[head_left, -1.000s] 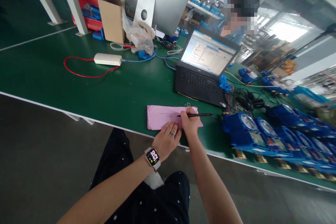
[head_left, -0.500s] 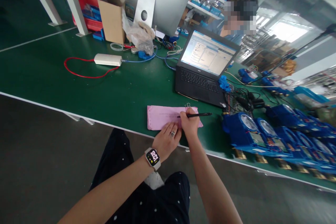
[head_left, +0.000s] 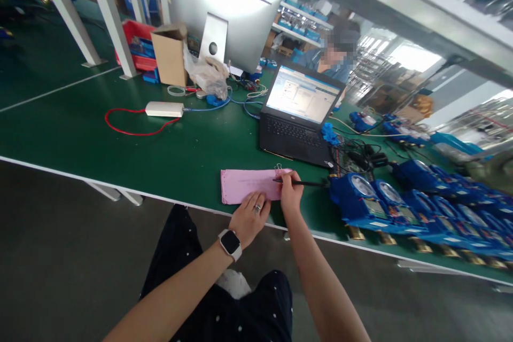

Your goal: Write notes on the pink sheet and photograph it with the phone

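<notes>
- Pink paper, a long narrow pad (head_left: pixel 240 184), lies near the front edge of the green table (head_left: pixel 172 157), its long axis running left to right, roughly along that edge.
- From the right hand (head_left: pixel 291 191), the pad stretches away to the left; this hand covers its right end.
- The right hand pinches a black pen (head_left: pixel 308 184) between thumb and fingers. The pen lies nearly in line with the pad's length, its tip pointing left over the paper; whether the tip touches, I cannot tell.
- The left hand (head_left: pixel 250 219) rests palm down with its fingers laid out along the pad's near side, gripping nothing that shows. Both hands are at the pad, but the right is nearer the pen tip.
- Counted by the hands: one pad, one pen, one metal clip (head_left: pixel 278 167) on the pad's far edge, one ring (head_left: pixel 257 208) and one watch (head_left: pixel 230 242), both worn on the left.
- Counted beyond: one laptop (head_left: pixel 294 136), one big monitor (head_left: pixel 232 8), one cardboard box (head_left: pixel 170 59), one red bin (head_left: pixel 136 37), one white box (head_left: pixel 164 109).
- Blue meters (head_left: pixel 363 206) stand to the right, at least six in the front row; those behind are too blurred to count.
</notes>
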`<state>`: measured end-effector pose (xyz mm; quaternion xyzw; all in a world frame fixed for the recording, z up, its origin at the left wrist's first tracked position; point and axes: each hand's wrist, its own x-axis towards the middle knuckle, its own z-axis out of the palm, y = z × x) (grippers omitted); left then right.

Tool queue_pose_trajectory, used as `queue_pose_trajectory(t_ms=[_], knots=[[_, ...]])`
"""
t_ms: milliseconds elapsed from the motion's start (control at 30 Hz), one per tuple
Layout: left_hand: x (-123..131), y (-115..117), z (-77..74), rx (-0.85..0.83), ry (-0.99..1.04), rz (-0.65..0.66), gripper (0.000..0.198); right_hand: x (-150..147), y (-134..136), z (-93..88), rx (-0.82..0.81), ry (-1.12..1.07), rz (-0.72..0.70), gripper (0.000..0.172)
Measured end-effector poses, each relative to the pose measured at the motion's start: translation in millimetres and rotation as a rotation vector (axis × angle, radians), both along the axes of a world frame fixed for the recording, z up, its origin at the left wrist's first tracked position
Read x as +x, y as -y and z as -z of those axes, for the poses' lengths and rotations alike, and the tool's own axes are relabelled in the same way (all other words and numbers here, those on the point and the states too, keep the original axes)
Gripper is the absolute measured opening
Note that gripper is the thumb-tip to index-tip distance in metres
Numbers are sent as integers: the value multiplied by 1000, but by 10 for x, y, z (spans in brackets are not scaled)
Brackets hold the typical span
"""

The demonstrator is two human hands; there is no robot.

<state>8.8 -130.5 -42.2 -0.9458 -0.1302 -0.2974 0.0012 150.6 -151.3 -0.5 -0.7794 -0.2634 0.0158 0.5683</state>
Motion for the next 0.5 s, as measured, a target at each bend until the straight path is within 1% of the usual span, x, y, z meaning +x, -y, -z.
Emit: queue_pose_trajectory(t_ms=[133, 200, 233, 300, 367, 400, 467, 500], knots=[[-32, -17, -12, 1, -10, 3, 33, 227, 293, -145, -71, -81, 16, 25], [-54, -29, -42, -29, -34, 13, 35, 369, 485, -248, -116, -73, 47, 33], [-66, -34, -64, -47, -42, 18, 36, 427, 583, -294, -166, -46, 70, 38], [-100, -37, -124, -79, -35, 17, 39, 486, 769, -353, -324, 70, 119, 48], [-177, -13, -190, -89, 12, 4, 43, 448, 935, -347, -492, 232, 152, 52], [-245, 15, -214, -85, 41, 5, 45, 395, 1010, -316, -537, 309, 152, 52], [-462, 108, -204, -77, 97, 36, 47, 238, 1153, -209, -520, 442, 106, 51], [-614, 172, -152, -79, 101, 73, 47, 143, 1226, -137, -488, 504, 71, 49]])
